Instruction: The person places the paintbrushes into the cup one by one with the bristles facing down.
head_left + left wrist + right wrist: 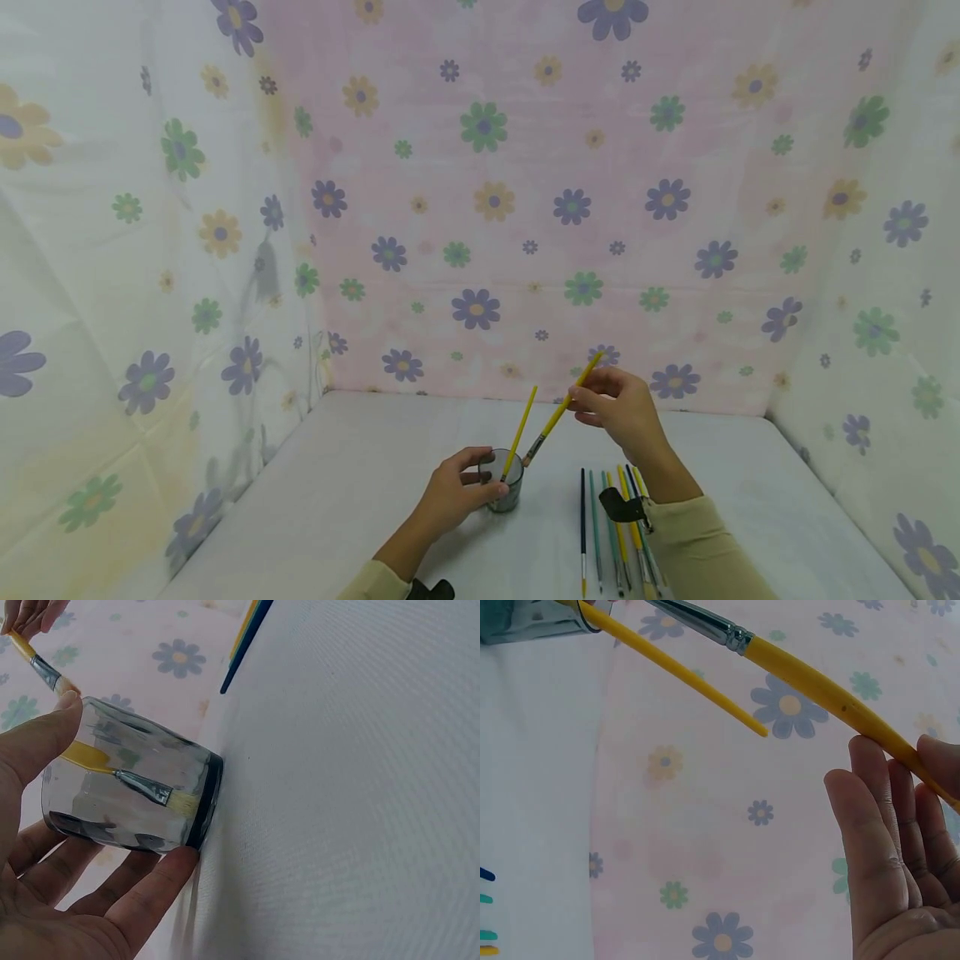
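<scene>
My left hand grips a clear drinking glass round its side, thumb near the rim and fingers along the opposite wall. Inside the glass leans one yellow paintbrush, bristles down by the base. In my right hand, thumb and fingers pinch a second yellow paintbrush by its handle. That brush slants down to the left, and its bristles come right to the glass rim. Through the left wrist view, the bristle end shows close to my left thumb tip.
Several paintbrushes with dark blue, green and yellow handles lie side by side on the white table, among them a dark blue paintbrush at the left end. My right forearm passes over part of the row. A flowered cloth hangs behind the table.
</scene>
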Available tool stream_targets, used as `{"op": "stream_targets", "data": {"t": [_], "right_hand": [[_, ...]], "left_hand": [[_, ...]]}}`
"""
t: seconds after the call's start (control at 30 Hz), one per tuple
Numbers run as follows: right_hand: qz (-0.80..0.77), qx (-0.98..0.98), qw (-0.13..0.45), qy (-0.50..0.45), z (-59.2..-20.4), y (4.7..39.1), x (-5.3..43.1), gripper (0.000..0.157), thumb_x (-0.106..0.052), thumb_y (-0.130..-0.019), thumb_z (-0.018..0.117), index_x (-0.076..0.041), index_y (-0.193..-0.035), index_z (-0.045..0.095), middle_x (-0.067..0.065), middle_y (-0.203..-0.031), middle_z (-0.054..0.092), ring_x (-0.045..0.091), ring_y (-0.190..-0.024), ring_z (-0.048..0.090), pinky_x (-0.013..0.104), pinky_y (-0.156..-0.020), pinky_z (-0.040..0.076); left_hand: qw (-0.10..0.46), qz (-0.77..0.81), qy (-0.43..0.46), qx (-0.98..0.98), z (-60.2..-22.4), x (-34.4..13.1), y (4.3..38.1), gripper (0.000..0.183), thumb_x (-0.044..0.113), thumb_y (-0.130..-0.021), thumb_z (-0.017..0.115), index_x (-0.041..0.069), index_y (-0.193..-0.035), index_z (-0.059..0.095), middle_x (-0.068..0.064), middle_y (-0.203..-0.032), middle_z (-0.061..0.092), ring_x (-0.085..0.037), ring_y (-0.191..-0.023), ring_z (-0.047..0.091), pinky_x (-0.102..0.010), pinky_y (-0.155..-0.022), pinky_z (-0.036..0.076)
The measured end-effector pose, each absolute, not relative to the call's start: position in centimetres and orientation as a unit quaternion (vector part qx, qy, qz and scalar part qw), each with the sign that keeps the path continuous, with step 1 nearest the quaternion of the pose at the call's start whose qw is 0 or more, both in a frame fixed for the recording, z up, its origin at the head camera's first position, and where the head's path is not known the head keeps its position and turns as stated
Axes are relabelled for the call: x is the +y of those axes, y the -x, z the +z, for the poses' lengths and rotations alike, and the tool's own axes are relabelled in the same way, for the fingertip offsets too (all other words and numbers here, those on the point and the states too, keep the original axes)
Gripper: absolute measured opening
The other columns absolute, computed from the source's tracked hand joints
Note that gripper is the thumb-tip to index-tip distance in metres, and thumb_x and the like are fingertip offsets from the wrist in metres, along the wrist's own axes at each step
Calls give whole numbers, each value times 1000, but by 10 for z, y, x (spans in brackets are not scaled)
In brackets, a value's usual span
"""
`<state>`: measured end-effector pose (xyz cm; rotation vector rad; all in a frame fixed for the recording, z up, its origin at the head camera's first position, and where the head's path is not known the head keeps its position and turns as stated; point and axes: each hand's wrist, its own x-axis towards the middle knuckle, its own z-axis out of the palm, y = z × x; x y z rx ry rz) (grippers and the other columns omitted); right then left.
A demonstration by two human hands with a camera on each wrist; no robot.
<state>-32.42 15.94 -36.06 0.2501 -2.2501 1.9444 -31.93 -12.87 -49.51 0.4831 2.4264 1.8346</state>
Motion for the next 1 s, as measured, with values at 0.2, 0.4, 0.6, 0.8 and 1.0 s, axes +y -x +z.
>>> {"op": "stream_targets", "data": {"t": [0.2, 0.4, 0.6, 0.8, 1.0], "right_hand": [[657, -746, 75, -81, -370, 325, 145, 35, -21, -93, 79, 1, -117, 66, 20, -111, 69, 29, -97, 77, 39, -82, 64], [645, -757, 78, -72, -378, 322, 134, 32, -21, -93, 79, -2, -116, 68, 17, -110, 69, 27, -95, 77, 37, -81, 64], [637, -765, 67, -66, -388, 320, 123, 26, -18, -93, 79, -5, -112, 69, 15, -106, 71, 25, -92, 77, 37, -80, 64], [637, -765, 61, -70, -402, 320, 116, 22, -18, -93, 79, -7, -110, 70, 14, -104, 71, 25, -90, 77, 37, -78, 65], [630, -772, 55, -65, -413, 320, 111, 27, -18, -93, 79, -5, -114, 70, 12, -103, 72, 23, -89, 77, 36, -76, 65]], "left_hand": [[30, 595, -159, 787, -496, -130, 318, 74, 38, -86, 85, 12, -148, 54, -12, -150, 57, -36, -128, 63, -41, -90, 62], [26, 587, -156, 794, -497, -131, 317, 74, 40, -85, 86, 14, -147, 55, -9, -148, 59, -34, -127, 64, -42, -90, 62], [23, 582, -155, 798, -496, -133, 316, 78, 44, -83, 87, 13, -147, 55, -9, -147, 60, -34, -126, 64, -44, -91, 62], [32, 589, -151, 793, -496, -135, 315, 79, 44, -82, 87, 13, -147, 55, -8, -147, 60, -33, -127, 64, -42, -90, 62], [37, 591, -152, 791, -496, -136, 314, 81, 44, -81, 88, 12, -147, 55, -8, -147, 59, -34, -127, 64, -42, -90, 62]]}}
